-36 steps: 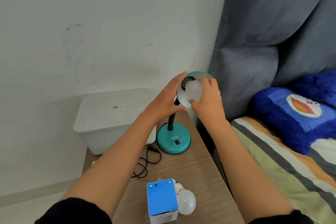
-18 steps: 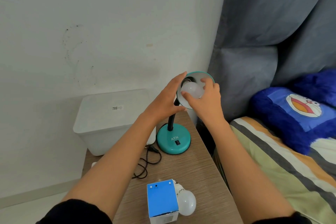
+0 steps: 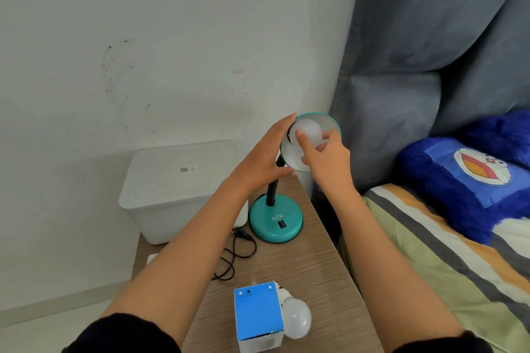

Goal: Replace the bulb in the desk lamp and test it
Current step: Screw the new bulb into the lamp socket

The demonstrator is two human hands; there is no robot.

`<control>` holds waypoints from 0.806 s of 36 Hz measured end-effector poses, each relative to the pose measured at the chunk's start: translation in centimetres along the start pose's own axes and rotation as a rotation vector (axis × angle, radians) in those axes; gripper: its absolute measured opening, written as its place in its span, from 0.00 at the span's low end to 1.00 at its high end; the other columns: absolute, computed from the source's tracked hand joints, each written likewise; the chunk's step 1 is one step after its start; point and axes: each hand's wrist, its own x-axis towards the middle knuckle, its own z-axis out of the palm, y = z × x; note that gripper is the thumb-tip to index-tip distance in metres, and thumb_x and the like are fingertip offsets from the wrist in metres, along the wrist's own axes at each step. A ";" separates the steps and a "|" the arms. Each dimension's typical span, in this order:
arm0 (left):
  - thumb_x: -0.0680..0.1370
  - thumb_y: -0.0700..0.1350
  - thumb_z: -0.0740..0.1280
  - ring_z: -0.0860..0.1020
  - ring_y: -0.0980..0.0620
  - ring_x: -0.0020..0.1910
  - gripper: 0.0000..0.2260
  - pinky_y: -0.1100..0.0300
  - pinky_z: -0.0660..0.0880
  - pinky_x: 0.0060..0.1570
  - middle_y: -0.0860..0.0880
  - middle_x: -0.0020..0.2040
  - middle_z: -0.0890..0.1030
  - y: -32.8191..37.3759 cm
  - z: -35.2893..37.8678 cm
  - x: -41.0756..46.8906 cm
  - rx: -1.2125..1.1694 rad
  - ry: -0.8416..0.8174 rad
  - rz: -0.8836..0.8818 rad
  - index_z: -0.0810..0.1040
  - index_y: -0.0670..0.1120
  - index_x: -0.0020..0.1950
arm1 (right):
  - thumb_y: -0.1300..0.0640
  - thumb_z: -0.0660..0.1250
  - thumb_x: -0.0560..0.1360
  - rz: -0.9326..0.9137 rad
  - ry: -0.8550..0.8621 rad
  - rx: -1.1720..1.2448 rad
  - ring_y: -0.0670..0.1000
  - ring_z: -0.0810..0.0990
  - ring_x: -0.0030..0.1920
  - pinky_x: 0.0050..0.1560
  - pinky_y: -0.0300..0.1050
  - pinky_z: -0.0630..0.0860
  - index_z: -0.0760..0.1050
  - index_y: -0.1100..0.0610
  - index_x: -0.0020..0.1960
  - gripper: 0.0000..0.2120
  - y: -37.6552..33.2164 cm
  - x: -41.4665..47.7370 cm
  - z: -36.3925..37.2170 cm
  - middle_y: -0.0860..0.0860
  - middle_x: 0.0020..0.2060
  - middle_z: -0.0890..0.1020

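A teal desk lamp stands on the wooden bedside table, its round base carrying a black switch. The shade is tilted toward me. My left hand grips the shade's left rim from behind. My right hand pinches the white bulb that sits in the shade's socket, thumb and fingers around it. A second white bulb lies on the table near me, touching a blue and white box.
A black cord loops on the table left of the lamp base. A white lidded bin stands against the wall at left. A bed with a striped sheet and a blue pillow borders the table's right edge.
My right hand has shifted its grip around the bulb in the socket, the thumb now across the bulb's front. The left hand keeps hold of the shade.
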 end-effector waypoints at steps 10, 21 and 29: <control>0.67 0.40 0.76 0.58 0.67 0.68 0.45 0.72 0.58 0.67 0.60 0.69 0.59 -0.2 0.0 0.0 -0.004 0.007 -0.004 0.52 0.51 0.76 | 0.39 0.65 0.70 0.070 -0.028 -0.042 0.59 0.80 0.52 0.49 0.48 0.76 0.66 0.59 0.62 0.30 0.0 0.1 -0.2 0.57 0.57 0.74; 0.68 0.43 0.76 0.59 0.66 0.68 0.44 0.73 0.58 0.66 0.59 0.70 0.60 -0.1 0.0 0.0 0.000 0.015 0.003 0.52 0.51 0.76 | 0.41 0.65 0.71 0.065 -0.002 0.054 0.52 0.84 0.39 0.39 0.39 0.76 0.63 0.52 0.59 0.24 -0.3 -0.3 -0.1 0.57 0.54 0.77; 0.68 0.43 0.76 0.58 0.67 0.68 0.45 0.72 0.58 0.67 0.62 0.69 0.59 -0.1 0.0 0.1 0.003 0.012 -0.007 0.51 0.54 0.75 | 0.42 0.69 0.69 0.095 0.014 0.053 0.54 0.82 0.48 0.40 0.40 0.76 0.69 0.60 0.57 0.27 0.0 0.0 -0.1 0.55 0.49 0.80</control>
